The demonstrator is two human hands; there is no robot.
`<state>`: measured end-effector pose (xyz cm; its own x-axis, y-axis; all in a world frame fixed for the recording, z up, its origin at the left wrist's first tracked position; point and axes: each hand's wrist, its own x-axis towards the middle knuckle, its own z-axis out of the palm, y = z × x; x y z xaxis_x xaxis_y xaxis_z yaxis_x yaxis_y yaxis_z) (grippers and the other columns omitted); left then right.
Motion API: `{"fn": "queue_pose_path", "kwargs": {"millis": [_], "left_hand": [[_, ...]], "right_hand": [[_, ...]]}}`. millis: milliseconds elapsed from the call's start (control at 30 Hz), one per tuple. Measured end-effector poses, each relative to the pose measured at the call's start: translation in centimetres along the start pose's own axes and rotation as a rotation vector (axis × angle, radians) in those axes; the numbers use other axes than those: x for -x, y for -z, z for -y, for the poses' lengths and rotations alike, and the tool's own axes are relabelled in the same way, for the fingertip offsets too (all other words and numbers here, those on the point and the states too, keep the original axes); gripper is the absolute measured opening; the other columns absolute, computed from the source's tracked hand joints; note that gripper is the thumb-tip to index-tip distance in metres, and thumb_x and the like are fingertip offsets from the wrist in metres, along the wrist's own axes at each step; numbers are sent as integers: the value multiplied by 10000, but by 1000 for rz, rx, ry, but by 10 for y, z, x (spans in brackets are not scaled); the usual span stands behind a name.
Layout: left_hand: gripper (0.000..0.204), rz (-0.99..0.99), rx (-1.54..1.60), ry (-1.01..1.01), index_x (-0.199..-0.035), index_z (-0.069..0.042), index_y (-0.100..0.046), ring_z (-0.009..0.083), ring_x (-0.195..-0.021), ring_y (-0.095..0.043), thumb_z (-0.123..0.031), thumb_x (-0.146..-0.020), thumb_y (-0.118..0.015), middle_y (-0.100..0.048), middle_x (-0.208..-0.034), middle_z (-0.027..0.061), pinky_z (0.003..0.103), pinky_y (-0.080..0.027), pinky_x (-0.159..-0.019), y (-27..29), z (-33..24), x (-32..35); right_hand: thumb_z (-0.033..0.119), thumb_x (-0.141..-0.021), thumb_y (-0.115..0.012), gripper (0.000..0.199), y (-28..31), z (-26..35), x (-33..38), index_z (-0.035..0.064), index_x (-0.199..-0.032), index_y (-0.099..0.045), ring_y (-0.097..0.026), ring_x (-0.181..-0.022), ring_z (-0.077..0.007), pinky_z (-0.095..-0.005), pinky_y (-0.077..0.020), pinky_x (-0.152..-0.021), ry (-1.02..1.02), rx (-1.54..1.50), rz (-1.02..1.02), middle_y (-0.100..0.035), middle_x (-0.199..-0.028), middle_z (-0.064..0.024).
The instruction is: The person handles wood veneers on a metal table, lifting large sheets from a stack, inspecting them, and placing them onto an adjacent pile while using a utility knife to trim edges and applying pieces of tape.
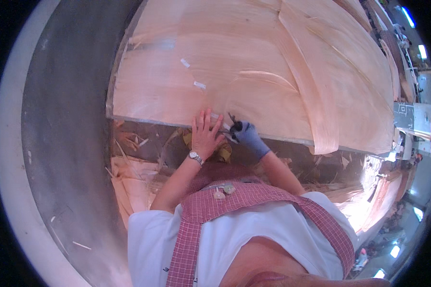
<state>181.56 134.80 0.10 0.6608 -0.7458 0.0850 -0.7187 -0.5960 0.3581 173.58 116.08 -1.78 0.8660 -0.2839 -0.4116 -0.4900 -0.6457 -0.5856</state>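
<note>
My left hand [206, 135] is bare, with a wristwatch [196, 157] on the wrist. Its fingers lie spread and flat on the near edge of a large pale wood veneer sheet [158, 95]. A white tape strip [215, 116] runs beside those fingertips. Close to its right, my right hand [248, 137] wears a blue-grey glove and is closed around a small dark tool [235, 125]. The tool's dark tip points away from me over the sheet; its exact kind is unclear.
Two short white tape pieces [185, 62] [199, 85] lie farther up the sheet. A long loose veneer strip [316, 105] hangs over the near edge at right. Veneer scraps [134, 179] litter the floor below. Grey floor [72, 143] stretches along the left.
</note>
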Motion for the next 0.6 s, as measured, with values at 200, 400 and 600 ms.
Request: {"fn": "queue_pose_path", "kwargs": {"millis": [200,400,600], "left_hand": [[620,74,-16,-37,-1409,-218,-443,315,-1239,-430,-363,-838,-638,-444,-1374,121,536,-321,-993,27,0,-20],[550,-301,-13,126,-1402,-126,-439,274,-1152,-503,-236,-872,-539,-555,-1249,121,489,-362,-924,28,10,-154],[544,-280,-123,83,-1400,-94,-427,295,-1189,-482,-246,-890,-541,-507,-1340,131,484,-317,-1017,-17,5,-188]], "right_hand": [[197,-816,-700,291,26,22,60,59,-1061,-622,-654,-884,-221,-364,-512,-795,206,-568,72,-684,-935,-132],[185,-823,-736,444,75,154,67,30,-1195,-549,-611,-778,-191,-349,-515,-767,476,-679,312,-642,-936,-77],[416,-798,-736,493,118,36,-32,33,-1076,-599,-575,-1002,-334,-413,-482,-846,354,-167,-581,-599,-1043,-188]]}}
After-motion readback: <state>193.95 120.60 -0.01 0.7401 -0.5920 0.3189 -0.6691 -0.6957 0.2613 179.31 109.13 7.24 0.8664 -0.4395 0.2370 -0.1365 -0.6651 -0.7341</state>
